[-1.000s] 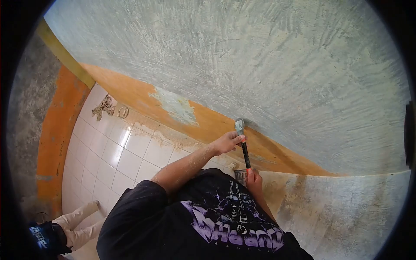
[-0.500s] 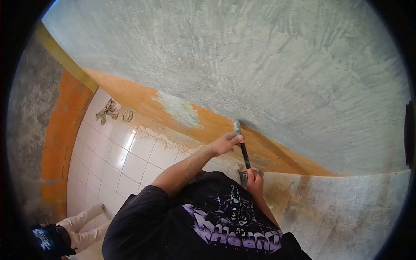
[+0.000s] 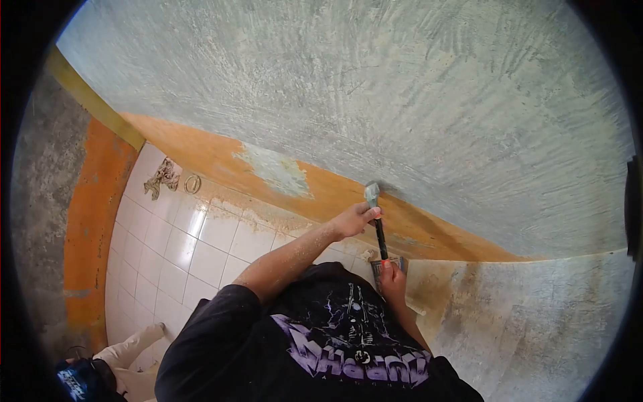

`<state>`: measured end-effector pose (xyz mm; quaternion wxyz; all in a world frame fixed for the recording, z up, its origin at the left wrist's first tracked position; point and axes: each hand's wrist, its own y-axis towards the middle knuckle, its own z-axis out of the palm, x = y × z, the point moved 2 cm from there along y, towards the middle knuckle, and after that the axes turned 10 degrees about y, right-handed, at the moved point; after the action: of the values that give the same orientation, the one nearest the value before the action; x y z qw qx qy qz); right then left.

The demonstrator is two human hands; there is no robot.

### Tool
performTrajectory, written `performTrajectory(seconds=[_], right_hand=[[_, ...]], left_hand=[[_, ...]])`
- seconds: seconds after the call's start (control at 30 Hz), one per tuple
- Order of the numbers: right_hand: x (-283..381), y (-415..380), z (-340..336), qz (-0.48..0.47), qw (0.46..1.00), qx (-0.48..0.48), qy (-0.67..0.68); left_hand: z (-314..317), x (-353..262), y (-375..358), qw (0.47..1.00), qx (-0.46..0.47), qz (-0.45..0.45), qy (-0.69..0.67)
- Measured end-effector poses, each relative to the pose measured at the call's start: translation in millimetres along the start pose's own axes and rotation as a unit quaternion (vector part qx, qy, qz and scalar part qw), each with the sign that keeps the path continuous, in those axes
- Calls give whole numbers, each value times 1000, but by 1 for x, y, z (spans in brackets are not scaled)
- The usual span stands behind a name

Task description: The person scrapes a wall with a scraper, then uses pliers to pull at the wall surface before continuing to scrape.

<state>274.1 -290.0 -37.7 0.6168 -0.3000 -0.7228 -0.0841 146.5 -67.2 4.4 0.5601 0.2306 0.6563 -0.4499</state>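
Note:
Both my hands hold a long-handled scraper (image 3: 380, 238) with a black handle and a grey head. Its head (image 3: 372, 192) meets the wall near the border between the grey, scratched surface (image 3: 402, 100) and the orange band (image 3: 335, 181). My left hand (image 3: 357, 221) is closed around the upper part, just below the head. Lower down, my right hand (image 3: 394, 278) wraps the end of the handle. The blade's edge is too small to make out.
A person (image 3: 110, 368) in light trousers is at lower left. A crumpled cloth (image 3: 162, 178) and a ring-shaped object (image 3: 192, 183) lie on the white tiles (image 3: 181, 244). Dust lines the wall's foot. A stained pale surface (image 3: 509, 315) spans the right.
The scraper's head has shifted slightly right and turned, showing more of its face. My hands keep their grip. The other person at lower left has shifted posture.

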Motion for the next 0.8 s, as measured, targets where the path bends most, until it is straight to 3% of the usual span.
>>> performTrajectory(seconds=[0.2,0.3,0.4,0.5,0.63,0.77,0.8], right_hand=[[2,8,22,-51,995,7,-86],[-19,1,32,24,999,-11,40],[-9,-6,17,31,999,3,44],[0,-1,26,-38,997,8,-63],[-11,-6,51,0,999,-25,-28],[-20,-3,34,71,995,-10,66],[-13,-2,37,60,997,-11,37]], left_hand=[[-21,5,-8,1000,-17,-1,-3],[-19,7,-8,1000,-14,-13,-5],[-12,1,-8,1000,1,5,6],[-21,4,-8,1000,-1,22,15],[-32,4,-15,1000,-15,-5,7],[-23,9,-9,1000,-7,8,8],[-26,8,-12,1000,-14,3,4]])
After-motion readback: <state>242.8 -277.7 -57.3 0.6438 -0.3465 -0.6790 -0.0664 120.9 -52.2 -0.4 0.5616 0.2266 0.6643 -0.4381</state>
